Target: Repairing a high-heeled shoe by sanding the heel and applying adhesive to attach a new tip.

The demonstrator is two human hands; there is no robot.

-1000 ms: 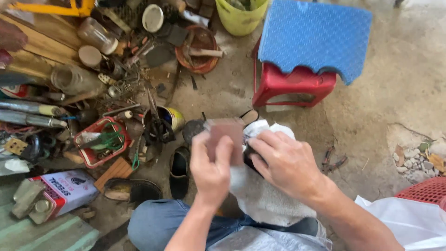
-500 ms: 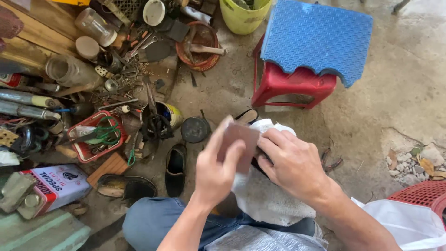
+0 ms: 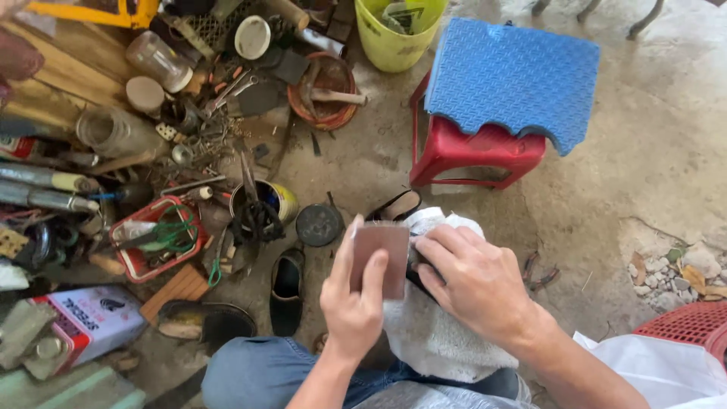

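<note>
The left hand (image 3: 352, 307) grips a brown rectangular sheet (image 3: 381, 254) upright between thumb and fingers, over a white cloth (image 3: 432, 333) on the person's lap, while the right hand (image 3: 473, 284) closes on a dark object (image 3: 413, 266), mostly hidden, just beside that sheet.

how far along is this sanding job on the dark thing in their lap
Done: the white cloth is laid over the lap, with tools spread on the floor. In hand: the left hand holds a brown sandpaper sheet; the right hand presses on a dark object, mostly hidden. Left: its surface cannot be seen, so progress cannot be told.
</note>
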